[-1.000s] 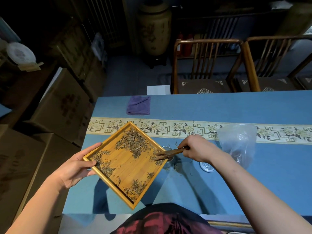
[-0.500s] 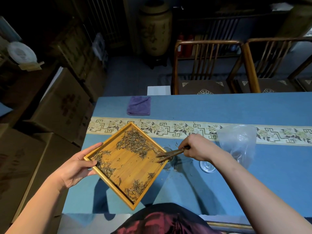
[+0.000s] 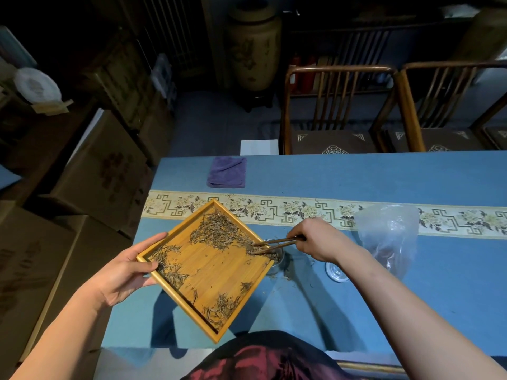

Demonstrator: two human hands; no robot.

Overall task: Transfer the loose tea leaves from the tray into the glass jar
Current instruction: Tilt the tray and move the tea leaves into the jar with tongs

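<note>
Our left hand (image 3: pixel 124 272) grips the corner of the square bamboo tray (image 3: pixel 204 266), tilted above the blue-clothed worktop (image 3: pixel 356 311). Our right hand (image 3: pixel 318 239) pinches wooden tweezers (image 3: pixel 274 244), whose tips touch the dark loose tea leaves (image 3: pixel 219 231) at the tray's right corner, over the small glass jar (image 3: pixel 277 260).

Your tray (image 3: pixel 208 272) hides most of the glass jar (image 3: pixel 277 259), leaving only a sliver of rim at its right corner. Your right hand (image 3: pixel 319 239) covers the tongs' (image 3: pixel 274 244) handle end. Both your forearms run off the bottom edge.
</note>
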